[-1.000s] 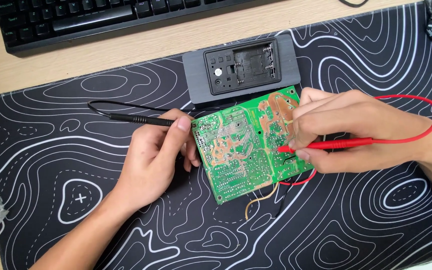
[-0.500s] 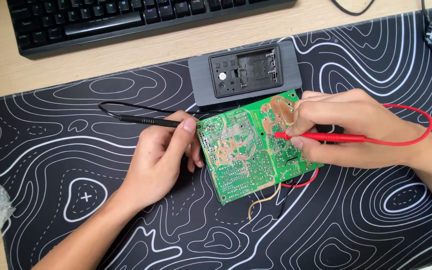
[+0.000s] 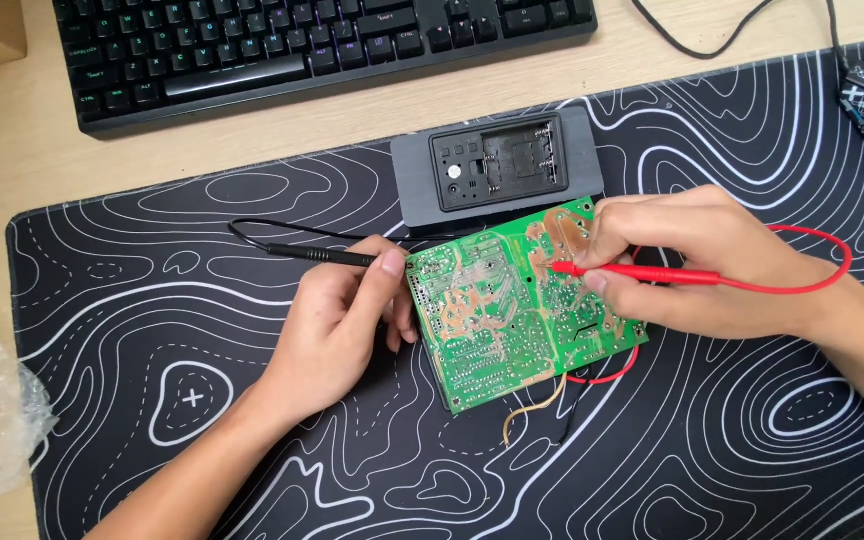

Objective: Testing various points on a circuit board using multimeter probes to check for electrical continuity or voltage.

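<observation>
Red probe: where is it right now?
In the head view, right of centre: the right hand holds the red probe, its tip on the green circuit board.

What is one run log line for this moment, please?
left hand: holds black probe | right hand: holds red probe, tip on green circuit board | board on black patterned mat

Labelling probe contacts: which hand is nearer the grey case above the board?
Right. The right hand sits just below the grey case's right corner; the left hand lies lower-left, farther off.
</observation>
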